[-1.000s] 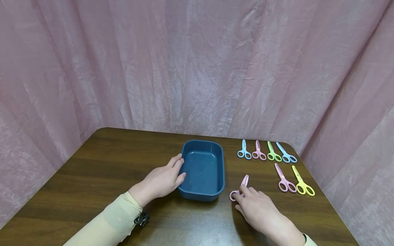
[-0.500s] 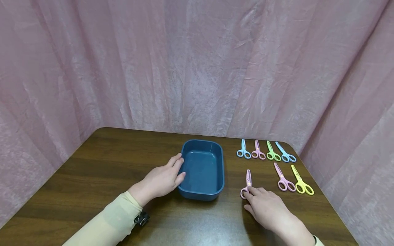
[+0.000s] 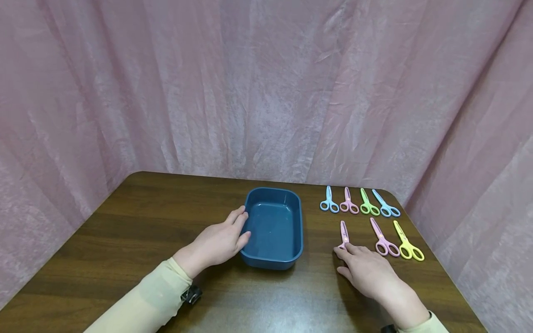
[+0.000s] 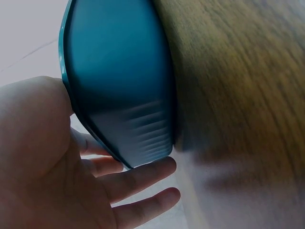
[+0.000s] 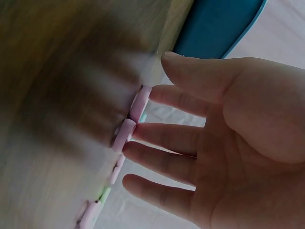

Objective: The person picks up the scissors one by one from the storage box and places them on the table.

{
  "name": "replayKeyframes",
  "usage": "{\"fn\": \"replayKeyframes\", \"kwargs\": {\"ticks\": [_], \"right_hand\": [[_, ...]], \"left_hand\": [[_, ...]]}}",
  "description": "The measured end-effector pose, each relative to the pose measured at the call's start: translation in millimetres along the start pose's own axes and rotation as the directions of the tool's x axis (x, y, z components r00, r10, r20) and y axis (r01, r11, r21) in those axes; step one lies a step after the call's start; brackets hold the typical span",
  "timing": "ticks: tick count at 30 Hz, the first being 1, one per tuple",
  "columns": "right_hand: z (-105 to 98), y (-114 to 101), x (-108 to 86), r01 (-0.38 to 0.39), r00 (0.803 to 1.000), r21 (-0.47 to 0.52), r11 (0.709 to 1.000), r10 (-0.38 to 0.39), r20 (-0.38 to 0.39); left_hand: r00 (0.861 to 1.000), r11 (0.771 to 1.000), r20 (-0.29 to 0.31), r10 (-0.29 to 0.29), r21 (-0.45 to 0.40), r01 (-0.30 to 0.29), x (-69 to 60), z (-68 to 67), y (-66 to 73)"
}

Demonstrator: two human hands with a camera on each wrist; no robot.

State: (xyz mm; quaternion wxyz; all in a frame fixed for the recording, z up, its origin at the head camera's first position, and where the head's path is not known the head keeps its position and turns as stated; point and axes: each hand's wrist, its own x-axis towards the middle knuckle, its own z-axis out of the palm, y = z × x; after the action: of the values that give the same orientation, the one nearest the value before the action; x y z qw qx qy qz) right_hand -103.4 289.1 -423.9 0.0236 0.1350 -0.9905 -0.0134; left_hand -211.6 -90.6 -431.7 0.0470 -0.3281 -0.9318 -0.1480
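Note:
A pair of pink scissors [image 3: 343, 232] lies on the table right of a blue plastic box [image 3: 272, 231], blades pointing away. My right hand [image 3: 369, 272] has its fingertips on the handle loops, partly hiding them. Seen from the right wrist, straight fingers touch the pink scissors' loops [image 5: 139, 104], with the thumb held apart. My left hand [image 3: 214, 243] rests at the left rim of the box, fingers fairly straight. The left wrist view shows the hand's fingers [image 4: 143, 179] against the rim and outer end of the box [image 4: 124, 71].
Two more scissors, pink [image 3: 384, 238] and yellow [image 3: 408, 241], lie to the right. A back row has light blue scissors [image 3: 329, 201], pink scissors [image 3: 348, 202], green scissors [image 3: 368, 203] and blue scissors [image 3: 385, 205]. The wooden table [image 3: 137, 222] meets a pink curtain [image 3: 250, 92] behind.
My right hand has slid the pink scissors along the table to the right and away from me; their blades turned to point more straight ahead. My left hand has stayed at the box.

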Motion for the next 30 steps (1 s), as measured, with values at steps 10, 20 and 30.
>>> {"fn": "replayKeyframes", "kwargs": {"ticks": [10,20,30], "right_hand": [[1.6,19.8,1.0,-0.032,0.999,0.022,0.999,0.032,-0.022],[4.5,34.4,0.3,-0.033,0.997,0.06,0.998,0.037,-0.062],[6.7,44.4,1.3,-0.035,0.996,0.076,0.996,0.042,-0.083]], "left_hand": [[1.0,1.0,-0.006,0.004,0.003,-0.003,0.6,0.5,-0.2],[1.0,1.0,-0.002,-0.005,-0.004,0.005,0.4,-0.3,1.2],[1.0,1.0,0.006,-0.013,-0.012,0.013,0.1,-0.3,1.3]]}}
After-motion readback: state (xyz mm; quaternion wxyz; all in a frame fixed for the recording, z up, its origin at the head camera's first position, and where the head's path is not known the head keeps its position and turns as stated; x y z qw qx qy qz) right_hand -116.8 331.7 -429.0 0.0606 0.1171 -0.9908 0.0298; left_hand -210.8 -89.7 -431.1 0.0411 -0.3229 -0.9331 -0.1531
